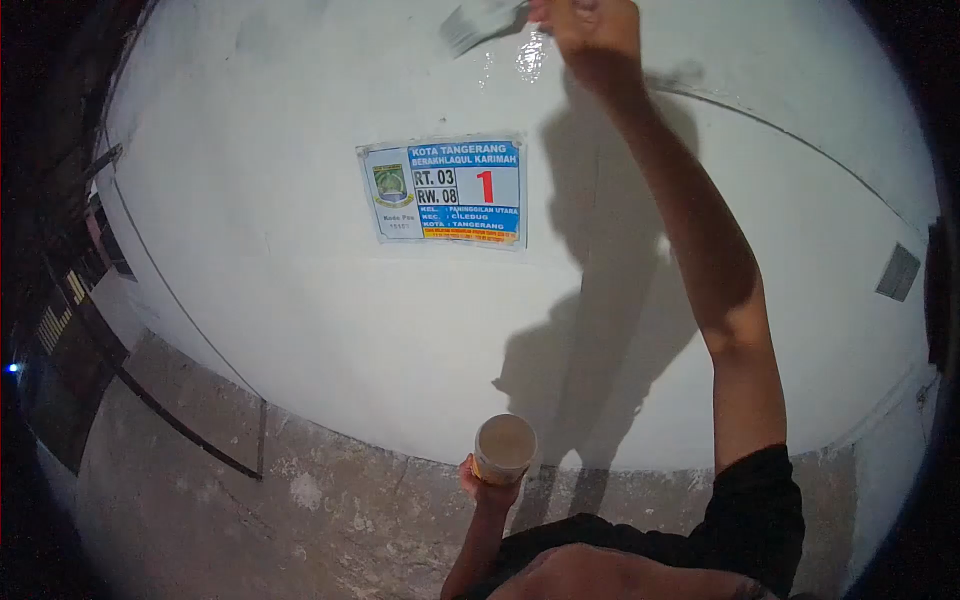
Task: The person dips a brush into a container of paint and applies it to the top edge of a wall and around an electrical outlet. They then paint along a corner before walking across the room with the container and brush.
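Partly cropped, the right hand (pixel 592 32) grips a brush (pixel 478 27); the left hand (pixel 490 490), somewhat hidden, holds a cup (pixel 506 446).

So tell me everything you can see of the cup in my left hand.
The cup is round, with a pale rim; inside it looks dull beige-grey, though whether that is contents or bare bottom is unclear. A little yellow shows low on its side. Its material is hard to tell. Its open mouth faces the camera, and your left hand grips its lower part.
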{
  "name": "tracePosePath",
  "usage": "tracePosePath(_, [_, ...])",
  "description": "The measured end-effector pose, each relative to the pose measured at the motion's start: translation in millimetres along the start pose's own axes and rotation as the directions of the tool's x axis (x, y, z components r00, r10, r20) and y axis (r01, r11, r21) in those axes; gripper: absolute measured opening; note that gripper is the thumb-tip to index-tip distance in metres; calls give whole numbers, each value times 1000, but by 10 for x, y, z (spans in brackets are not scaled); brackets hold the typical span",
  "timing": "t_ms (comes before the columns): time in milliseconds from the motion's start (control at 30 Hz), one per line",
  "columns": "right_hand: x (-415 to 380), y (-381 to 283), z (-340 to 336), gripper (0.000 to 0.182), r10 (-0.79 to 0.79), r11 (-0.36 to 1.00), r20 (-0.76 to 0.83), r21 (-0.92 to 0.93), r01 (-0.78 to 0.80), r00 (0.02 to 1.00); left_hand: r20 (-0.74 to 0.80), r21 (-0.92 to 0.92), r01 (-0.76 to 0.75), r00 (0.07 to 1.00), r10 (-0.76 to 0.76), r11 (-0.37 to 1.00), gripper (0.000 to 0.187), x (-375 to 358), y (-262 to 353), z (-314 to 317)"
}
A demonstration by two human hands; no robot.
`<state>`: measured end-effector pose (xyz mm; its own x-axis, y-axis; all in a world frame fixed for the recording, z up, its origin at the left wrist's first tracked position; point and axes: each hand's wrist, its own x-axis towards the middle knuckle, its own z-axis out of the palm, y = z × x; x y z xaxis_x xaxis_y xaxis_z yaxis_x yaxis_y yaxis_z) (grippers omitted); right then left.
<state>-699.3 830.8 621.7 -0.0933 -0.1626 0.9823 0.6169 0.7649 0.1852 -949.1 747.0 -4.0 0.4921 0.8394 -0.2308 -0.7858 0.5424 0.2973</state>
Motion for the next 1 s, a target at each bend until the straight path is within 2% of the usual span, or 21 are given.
tracePosePath(33, [12, 47, -64, 17, -1, 1000, 2, 4, 1, 1000, 44, 4, 0, 999, 0, 1000, 75, 9, 6, -26])
tracePosePath(133, [109, 59, -78, 23, 230, 969, -184, 134, -208, 956, 44, -14, -10, 999, 11, 1000, 76, -52, 36, 68])
tracePosePath(167, [117, 55, -26, 23, 227, 969, -184, 139, -203, 956, 47, -15, -16, 999, 17, 1000, 76, -32, 32, 46])
tracePosePath(267, [67, 72, 61, 18, 140, 987, 53, 78, -144, 989, 10, 4, -47, 999, 47, 999, 76, -20, 73, 67])
tracePosePath(367, [132, 24, 12, 16, 65, 996, -34, 65, -63, 997, 8, 4, -36, 999, 36, 999, 76, -52, 120, 159])
tracePosePath(400, [156, 21, 58, 16, 163, 986, -162, 73, -153, 973, 7, -12, -33, 999, 33, 999, 76, -55, 126, 148])
tracePosePath(433, [167, -6, 100, 16, 160, 986, -159, 77, -150, 974, 3, -26, -28, 1000, 28, 999, 75, -67, 122, 131])
tracePosePath(500, [162, -45, 112, 16, 155, 988, -37, 32, -154, 987, 2, -25, -30, 1000, 30, 999, 75, -5, 104, 13])
tracePosePath(533, [166, 76, 226, 17, 289, 955, -22, 72, -287, 957, -1, -27, -34, 999, 34, 999, 75, 16, 95, -25])
tracePosePath(567, [159, 110, 301, 16, 190, 976, -24, 111, -186, 982, -2, -22, -29, 1000, 29, 999, 75, -28, 90, 29])
tracePosePath(633, [183, 99, 256, 14, 179, 984, -69, 11, -178, 981, -12, 9, -14, 1000, 14, 1000, 77, -87, 90, 130])
tracePosePath(700, [244, 48, 232, 15, 70, 997, -217, 1, -72, 974, 19, 6, -22, 1000, 22, 1000, 78, -74, 103, 108])
tracePosePath(733, [293, -25, 264, 15, 101, 990, -269, 122, -70, 958, 46, 10, -20, 999, 19, 1000, 79, -85, 108, 133])
tracePosePath(767, [286, -24, 305, 15, 102, 990, -269, 120, -72, 958, 45, 11, -17, 999, 16, 1000, 79, -94, 111, 154])
tracePosePath(833, [237, -17, 327, 16, 170, 985, -103, 43, -166, 980, -68, 27, -20, 997, 22, 999, 80, -128, 115, 200])
tracePosePath(867, [222, -11, 299, 17, 207, 978, -22, 0, -207, 978, -67, 33, -11, 998, 14, 999, 80, -127, 102, 206])
tracePosePath(900, [216, -12, 256, 17, 210, 978, -22, -5, -210, 977, -39, 32, -21, 999, 23, 999, 80, -136, 84, 204])
tracePosePath(967, [269, -76, 226, 17, 171, 982, -171, -49, -182, 970, -13, 21, -42, 999, 43, 999, 79, -147, 86, 200])
tracePosePath(1000, [310, -108, 226, 17, 163, 986, -251, 66, -151, 954, -10, 3, -34, 999, 34, 999, 78, -143, 82, 211])
